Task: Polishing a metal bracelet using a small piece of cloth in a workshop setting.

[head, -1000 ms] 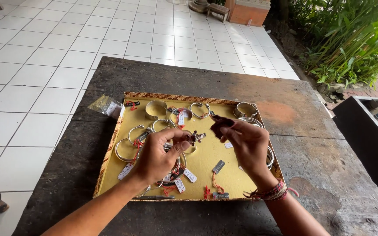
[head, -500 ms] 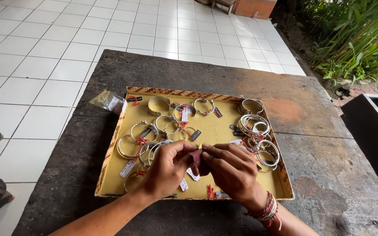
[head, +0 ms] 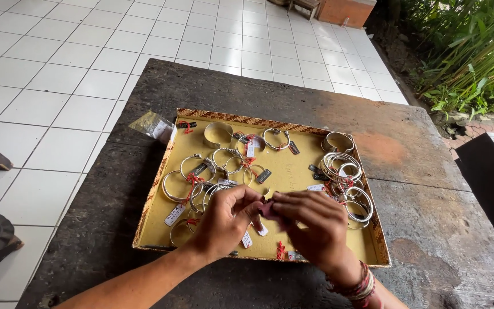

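Two bare hands meet over the near half of a shallow yellow tray (head: 293, 174) with a woven patterned rim, which rests on a dark, weathered table (head: 413, 143). The left hand (head: 227, 220) and the right hand (head: 310, 226) are both curled narrow, their fingertips pinched together on one small dark-reddish piece (head: 268, 208) held between them just above the tray floor; it is too small and too covered to name more closely. The right wrist wears a stack of red-toned woven bracelets (head: 354, 286).

Silver bangles lie across the tray, most with a paper tag on red thread. Along the far edge I count four apart from one another: one wide plain cuff (head: 218, 134), one bangle with a white tag (head: 251, 144), one thin twisted bangle (head: 276, 139) and one cuff (head: 338, 142) at the far right corner. On the left lies a loose cluster of bangles (head: 198, 177), roughly seven, overlapping so the count is unsure. On the right is a pile of thin bangles (head: 347, 177), too tangled to count. One small black tag (head: 187, 124) sits in the far left corner.

Just beside the tray's far left corner, on the table, lies one small clear plastic packet (head: 152, 125). White floor tiles (head: 41, 86) surround the table, and green plants (head: 464, 51) stand at the right.
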